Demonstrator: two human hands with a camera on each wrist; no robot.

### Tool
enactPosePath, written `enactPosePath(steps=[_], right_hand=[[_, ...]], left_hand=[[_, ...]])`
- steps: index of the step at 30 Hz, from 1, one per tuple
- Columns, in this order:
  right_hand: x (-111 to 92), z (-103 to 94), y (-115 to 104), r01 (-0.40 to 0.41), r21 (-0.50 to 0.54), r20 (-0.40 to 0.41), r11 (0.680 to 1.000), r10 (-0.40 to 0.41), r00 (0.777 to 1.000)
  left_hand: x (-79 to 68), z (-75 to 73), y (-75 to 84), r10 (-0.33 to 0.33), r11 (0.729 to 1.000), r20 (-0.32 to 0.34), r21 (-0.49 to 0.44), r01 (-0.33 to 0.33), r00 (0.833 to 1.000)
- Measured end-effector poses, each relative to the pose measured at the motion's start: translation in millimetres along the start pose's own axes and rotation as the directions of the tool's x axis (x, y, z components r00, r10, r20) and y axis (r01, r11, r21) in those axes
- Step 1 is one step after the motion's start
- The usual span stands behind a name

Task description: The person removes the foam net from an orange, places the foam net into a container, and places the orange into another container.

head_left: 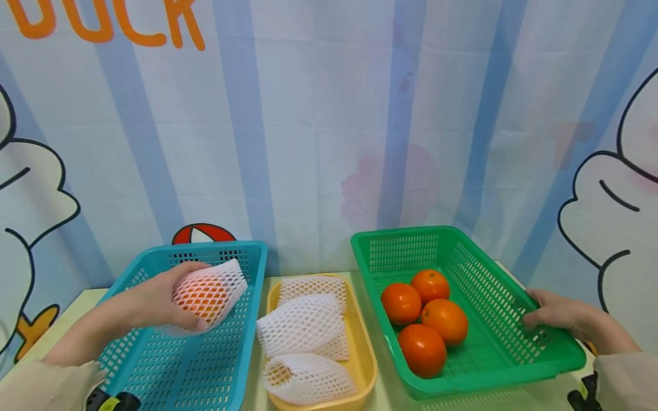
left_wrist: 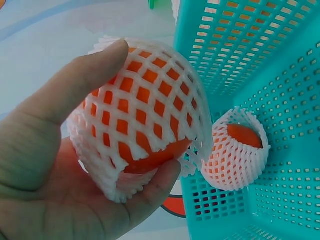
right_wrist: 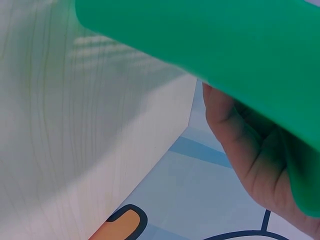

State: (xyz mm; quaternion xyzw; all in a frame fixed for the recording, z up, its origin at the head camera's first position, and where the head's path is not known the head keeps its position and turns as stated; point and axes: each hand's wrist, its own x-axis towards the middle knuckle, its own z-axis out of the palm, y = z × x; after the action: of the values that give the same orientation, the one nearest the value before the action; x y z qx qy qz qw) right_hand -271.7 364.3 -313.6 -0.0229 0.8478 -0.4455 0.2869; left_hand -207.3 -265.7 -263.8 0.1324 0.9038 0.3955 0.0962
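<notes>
Left grip (head_left: 160, 297) held a foam-netted orange (head_left: 209, 294) over the blue basket (head_left: 190, 368); right grip (head_left: 565, 314) clasped the green basket (head_left: 496, 345) by its rim.

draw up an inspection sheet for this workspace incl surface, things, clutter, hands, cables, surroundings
Surface: pale table, faint grain lines
Job's things: blue basket, netted fruit inside; yellow tray with white foam nets; green basket with four bare orange fruits
Clutter: nothing seen
Hands: left hand holds another netted fruit over the blue basket; right hand grips the green basket's right side
Cables: nothing seen
Surroundings: striped backdrop with cartoon figures
</notes>
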Motion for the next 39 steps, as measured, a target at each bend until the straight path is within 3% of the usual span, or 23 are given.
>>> enactPosePath(steps=[24,39], right_hand=[[-0.2,0.5,-0.8,-0.017,0.009,-0.012,1.000,0.017,1.000],[0.2,1.1,1.5,-0.001,0.016,-0.013,1.000,0.001,1.000]], left_hand=[[4.4,5.6,23.7,0.055,0.997,0.039,-0.059,-0.052,0.998],[5.4,4.7,29.8,0.113,0.990,0.065,-0.098,-0.106,0.991]])
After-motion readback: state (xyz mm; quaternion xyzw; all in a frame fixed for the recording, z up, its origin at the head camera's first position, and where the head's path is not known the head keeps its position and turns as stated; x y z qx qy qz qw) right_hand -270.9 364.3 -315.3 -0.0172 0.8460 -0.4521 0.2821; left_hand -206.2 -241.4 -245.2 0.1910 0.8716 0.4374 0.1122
